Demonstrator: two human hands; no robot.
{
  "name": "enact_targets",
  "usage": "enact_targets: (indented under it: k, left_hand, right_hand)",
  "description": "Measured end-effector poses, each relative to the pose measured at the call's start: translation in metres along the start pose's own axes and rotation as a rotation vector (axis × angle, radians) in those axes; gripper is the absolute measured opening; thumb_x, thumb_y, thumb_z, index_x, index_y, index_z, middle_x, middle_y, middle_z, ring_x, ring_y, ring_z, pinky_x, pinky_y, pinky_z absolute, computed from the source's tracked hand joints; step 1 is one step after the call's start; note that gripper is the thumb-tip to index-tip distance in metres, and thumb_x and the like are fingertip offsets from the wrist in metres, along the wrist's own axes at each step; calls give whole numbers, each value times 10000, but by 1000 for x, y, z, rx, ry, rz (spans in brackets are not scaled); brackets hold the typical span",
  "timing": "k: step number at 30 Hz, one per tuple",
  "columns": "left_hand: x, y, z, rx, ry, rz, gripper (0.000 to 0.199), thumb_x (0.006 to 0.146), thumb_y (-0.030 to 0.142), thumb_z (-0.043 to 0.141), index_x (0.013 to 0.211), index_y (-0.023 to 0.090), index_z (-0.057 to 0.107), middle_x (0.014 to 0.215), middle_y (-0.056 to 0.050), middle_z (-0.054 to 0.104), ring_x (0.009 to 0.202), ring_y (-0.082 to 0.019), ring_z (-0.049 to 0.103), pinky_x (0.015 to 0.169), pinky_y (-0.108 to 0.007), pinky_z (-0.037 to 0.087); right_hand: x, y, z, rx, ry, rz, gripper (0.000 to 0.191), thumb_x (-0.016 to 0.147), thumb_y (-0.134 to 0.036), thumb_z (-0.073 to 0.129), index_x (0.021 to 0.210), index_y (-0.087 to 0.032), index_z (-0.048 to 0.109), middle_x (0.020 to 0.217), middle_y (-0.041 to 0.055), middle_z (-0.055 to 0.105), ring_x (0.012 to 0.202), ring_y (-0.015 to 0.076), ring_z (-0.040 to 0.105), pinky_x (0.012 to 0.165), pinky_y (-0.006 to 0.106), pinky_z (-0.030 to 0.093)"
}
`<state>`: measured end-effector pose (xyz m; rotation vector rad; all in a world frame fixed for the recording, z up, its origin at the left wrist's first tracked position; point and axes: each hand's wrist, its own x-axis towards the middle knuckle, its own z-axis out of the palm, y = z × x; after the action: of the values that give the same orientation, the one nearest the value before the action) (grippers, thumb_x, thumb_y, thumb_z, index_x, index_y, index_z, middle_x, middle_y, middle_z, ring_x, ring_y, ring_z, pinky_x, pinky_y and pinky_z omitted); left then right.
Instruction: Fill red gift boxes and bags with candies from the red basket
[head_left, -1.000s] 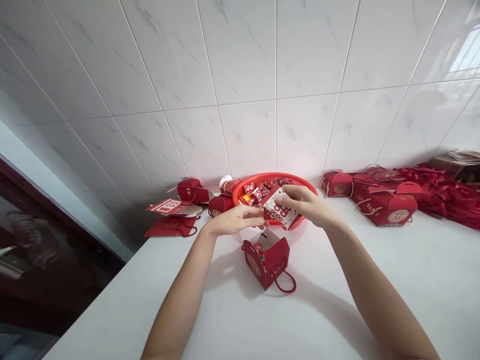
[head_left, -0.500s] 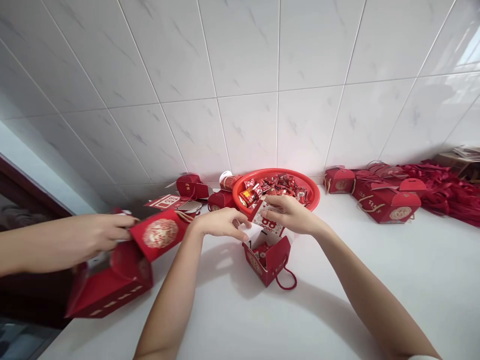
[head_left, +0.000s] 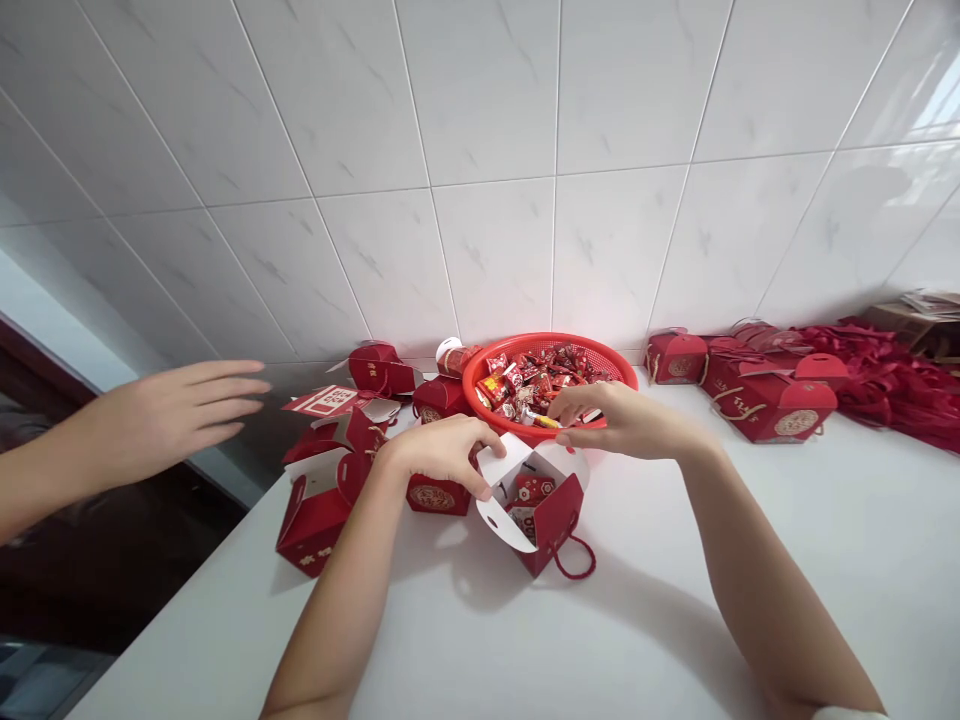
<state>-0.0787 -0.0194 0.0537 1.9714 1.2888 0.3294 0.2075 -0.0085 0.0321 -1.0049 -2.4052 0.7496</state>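
Since the earlier head view, the printed card has gone from the right hand (head_left: 622, 415), which has moved up to the near rim of the red basket (head_left: 551, 337), while the other person's hand (head_left: 184, 415) has come away from the red boxes (head_left: 311, 530) now standing to the left of the basket and nearer the wearer. In the head view, the open box (head_left: 561, 512) sits upright on the counter (head_left: 465, 650), just in front of the basket, its cord handle (head_left: 592, 557) hanging down on the right; red-and-white patterned pieces (head_left: 534, 487) lie inside. Left hand (head_left: 442, 450) fingers are curved and apart, thumb and fingertips touching the white inner flaps (head_left: 502, 460). Right thumb and index tips stand a little apart over the basket's near edge, beside a yellow wrapped piece (head_left: 546, 422) among the sweets (head_left: 525, 385); whether they grip anything, I cannot tell. To my eye the step in hand is filling the box, with its flaps spread and its mouth toward the basket. From this pose, a move at the box calls for a light touch holding the flaps back, since the thin card could fold inward; one in the basket calls for a narrow fingertip pinch.
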Motion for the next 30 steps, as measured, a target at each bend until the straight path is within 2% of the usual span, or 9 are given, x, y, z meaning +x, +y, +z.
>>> enact_targets:
  k: [2, 5, 11, 16, 18, 20, 24, 27, 30]
  left_hand:
    - [16, 9, 22, 209, -115, 17, 421, 517, 344, 841, 910, 220, 755, 884, -17, 653, 846, -235, 591, 686, -257, 407]
    - [18, 16, 32, 432, -229, 72, 458, 651, 347, 792, 1085, 215, 736, 1006, -20, 646, 902, -211, 590, 710, -245, 400]
    - [2, 20, 28, 389, -290, 214, 476, 708, 447, 800, 1144, 270, 734, 1083, -34, 655, 990, -234, 596, 810, -259, 418]
    - [9, 22, 35, 260, -467, 363, 426, 743, 380, 792, 1156, 295, 728, 1192, -23, 673, 1001, -226, 615, 805, -267, 433]
    - [15, 19, 40, 243, -453, 312, 304, 762, 312, 755, 1059, 247, 733, 1090, -19, 706, 946, -213, 630, 756, -264, 438]
    - [21, 16, 45, 266, -357, 200, 170, 762, 281, 721, 909, 199, 700, 964, -26, 703, 863, -204, 629, 691, -266, 431]
    - [30, 11, 53, 421, -187, 40, 320, 688, 384, 774, 879, 192, 603, 943, -34, 640, 901, -237, 583, 649, -278, 399]
    - [36, 9, 56, 395, -217, 127, 422, 680, 351, 789, 1034, 212, 606, 1109, -40, 616, 1047, -253, 553, 761, -281, 420]
    - [43, 6, 56, 294, -335, 256, 378, 733, 328, 763, 1083, 239, 653, 1174, -39, 610, 1095, -245, 548, 829, -280, 416]
  right_hand:
    - [-10, -2, -5, -112, -61, 146, 327, 783, -473, 712, 997, -227, 680, 951, 68, 688, 833, 236, 618, 660, 307, 443]
    - [-18, -7, -4, -248, -183, 339, 428, 658, -463, 805, 984, -224, 668, 894, 70, 658, 796, 243, 599, 591, 293, 407]
    - [-6, -16, 19, -356, -223, 325, 398, 656, -478, 800, 887, -205, 625, 809, 51, 617, 681, 199, 550, 514, 280, 349]
    - [10, -19, 33, -494, -224, 342, 344, 644, -376, 829, 697, -202, 538, 691, 21, 568, 603, 172, 517, 507, 287, 302]
    - [11, -20, 34, -509, -210, 305, 309, 649, -302, 823, 680, -201, 532, 664, 13, 554, 601, 168, 515, 513, 285, 282]
    - [10, -21, 33, -486, -223, 235, 229, 680, -238, 787, 712, -201, 563, 676, 12, 566, 627, 168, 526, 523, 279, 277]
    - [7, -23, 31, -365, -378, 158, 147, 721, -243, 740, 827, -218, 641, 692, -2, 602, 622, 155, 520, 524, 268, 291]
    - [5, -21, 28, -308, -471, 151, 86, 742, -250, 712, 809, -217, 669, 735, 0, 644, 604, 140, 521, 516, 263, 310]
    - [2, -16, 19, -235, -443, 97, 73, 777, -269, 699, 815, -207, 706, 799, 18, 690, 656, 147, 576, 551, 257, 372]
